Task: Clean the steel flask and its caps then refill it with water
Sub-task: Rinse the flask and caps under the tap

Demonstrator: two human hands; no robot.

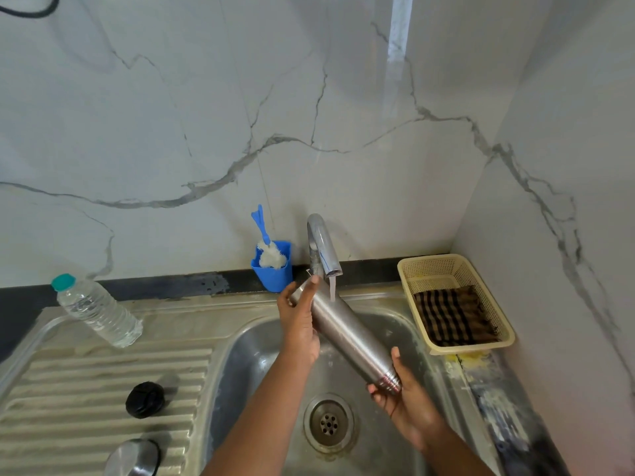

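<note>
The steel flask (347,329) lies tilted over the sink basin (254,352), its base up by the tap and its threaded neck down to the right. My left hand (298,324) grips the base end. My right hand (403,395) holds the neck end from below. Water runs from the tap (323,247) onto the flask's side. A black inner cap (144,399) sits on the ribbed drainboard (86,379). A steel outer cap (132,458) rests at the lower edge of the drainboard.
A plastic water bottle (96,312) with a teal lid stands at the back left of the drainboard. A blue cup (273,269) holds a bottle brush behind the sink. A cream basket (455,304) with a striped cloth sits right of the sink. The drain (328,422) lies below the hands.
</note>
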